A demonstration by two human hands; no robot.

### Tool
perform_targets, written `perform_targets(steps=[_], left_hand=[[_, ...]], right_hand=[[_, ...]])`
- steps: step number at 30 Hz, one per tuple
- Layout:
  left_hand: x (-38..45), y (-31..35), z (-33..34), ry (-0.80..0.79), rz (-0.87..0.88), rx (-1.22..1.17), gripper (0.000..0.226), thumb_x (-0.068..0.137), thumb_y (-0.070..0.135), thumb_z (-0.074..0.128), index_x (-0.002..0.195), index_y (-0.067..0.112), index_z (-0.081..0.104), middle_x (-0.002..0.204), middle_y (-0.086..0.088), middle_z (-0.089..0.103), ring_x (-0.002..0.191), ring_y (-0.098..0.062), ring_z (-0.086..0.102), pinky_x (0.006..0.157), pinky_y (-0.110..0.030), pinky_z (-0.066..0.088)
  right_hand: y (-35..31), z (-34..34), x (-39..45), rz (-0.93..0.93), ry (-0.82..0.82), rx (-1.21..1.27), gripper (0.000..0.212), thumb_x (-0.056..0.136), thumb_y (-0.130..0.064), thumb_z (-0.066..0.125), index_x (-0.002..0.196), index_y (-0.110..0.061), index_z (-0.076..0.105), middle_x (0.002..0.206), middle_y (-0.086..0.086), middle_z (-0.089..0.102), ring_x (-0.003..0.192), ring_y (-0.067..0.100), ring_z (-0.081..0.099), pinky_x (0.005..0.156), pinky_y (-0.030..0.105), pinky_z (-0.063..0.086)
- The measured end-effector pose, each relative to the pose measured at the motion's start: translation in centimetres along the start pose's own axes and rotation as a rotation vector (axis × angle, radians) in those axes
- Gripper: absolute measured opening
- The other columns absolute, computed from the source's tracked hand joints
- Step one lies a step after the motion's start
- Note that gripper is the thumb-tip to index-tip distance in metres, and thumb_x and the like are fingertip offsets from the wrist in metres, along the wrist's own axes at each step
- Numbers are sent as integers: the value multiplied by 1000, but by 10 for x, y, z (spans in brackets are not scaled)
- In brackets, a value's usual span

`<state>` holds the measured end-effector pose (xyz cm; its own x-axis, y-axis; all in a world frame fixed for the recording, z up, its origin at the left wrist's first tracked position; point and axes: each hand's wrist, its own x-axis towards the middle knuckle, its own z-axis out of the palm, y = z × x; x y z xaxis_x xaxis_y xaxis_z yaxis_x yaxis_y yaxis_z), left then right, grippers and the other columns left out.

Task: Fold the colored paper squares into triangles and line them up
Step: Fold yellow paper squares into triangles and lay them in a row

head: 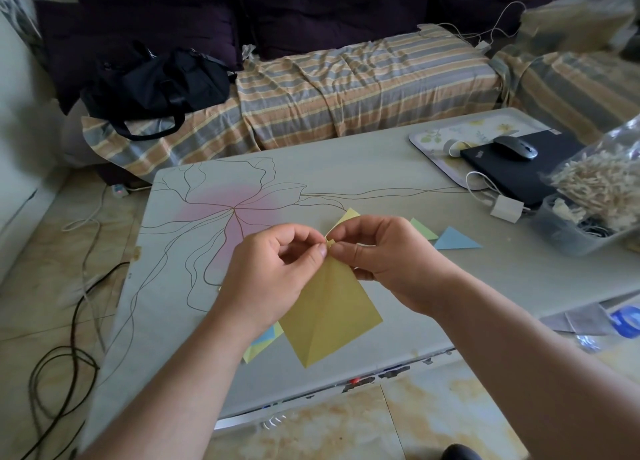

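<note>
Home living room: sofa draped in striped sheet, black bag on it, low surface, tiled floor.

A grey table carries folded paper triangles, a tray, laptop and charger

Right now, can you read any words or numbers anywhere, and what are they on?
No text here can be read.
Black laptop: a small mark near its front corner, too small and blurred to read.
Tray: only leaf and flower pictures, no words.
Yellow paper that the left hand and right hand pinch: plain, no writing.
Blue triangle and green triangle: plain.
Table: drawn lines only.
</note>
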<state>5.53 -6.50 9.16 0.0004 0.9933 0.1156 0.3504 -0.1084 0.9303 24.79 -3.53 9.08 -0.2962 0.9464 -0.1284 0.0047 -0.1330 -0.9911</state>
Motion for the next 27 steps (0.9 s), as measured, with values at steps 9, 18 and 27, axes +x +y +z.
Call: perform_targets(steps=[9,18,27], left_hand=[[0,2,1,4,33,-16,12,93,16,77,91,28,79,86,9,79,83,-14,74,80,-33,59],[-2,6,-2,1,78,106,19,91,14,76,90,33,79,84,17,77,80,-4,72,75,-14,53],[-2,9,-3,30,73,69,17,91,15,77,89,32,80,83,16,78,79,-5,73,74,-17,54]], right_hand=[[-4,1,-3,-18,-19,-8,4,94,-10,74,91,-11,74,78,1,71,68,12,62,62,19,51],[-2,0,0,-37,-17,-145,25,78,-37,86,86,-15,77,89,20,72,79,28,59,87,62,55],[-6,-2,-3,-22,-49,-70,5,91,-16,79,87,-15,75,80,3,70,76,21,59,74,33,51]])
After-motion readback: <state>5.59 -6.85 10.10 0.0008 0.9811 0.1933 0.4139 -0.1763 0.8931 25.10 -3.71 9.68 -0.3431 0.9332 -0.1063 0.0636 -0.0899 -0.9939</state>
